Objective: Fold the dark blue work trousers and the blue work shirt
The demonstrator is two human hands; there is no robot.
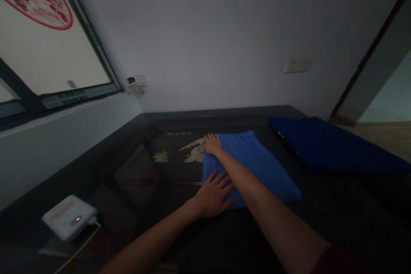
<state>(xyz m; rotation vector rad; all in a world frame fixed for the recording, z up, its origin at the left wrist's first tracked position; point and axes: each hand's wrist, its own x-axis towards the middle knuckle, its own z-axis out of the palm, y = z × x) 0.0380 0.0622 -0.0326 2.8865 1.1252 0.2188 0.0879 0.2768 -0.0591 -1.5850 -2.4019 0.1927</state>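
Note:
A light blue folded piece of cloth (257, 162), which looks like a garment with a gathered top edge, lies flat on the dark glossy table (167, 222). My left hand (214, 195) rests on its near left corner, fingers spread. Farther back, my right hand (212, 143) lies on the far left corner with its fingers stretched out. My right forearm crosses over the cloth and hides part of it. Neither hand is closed on the fabric.
A dark blue folded cloth (334, 145) lies on the right. At the left stands a white box-shaped device (69, 216) with a cable (78, 248). Wall sockets (298, 66) are behind the table, more sockets (137, 83) near the window (58, 51).

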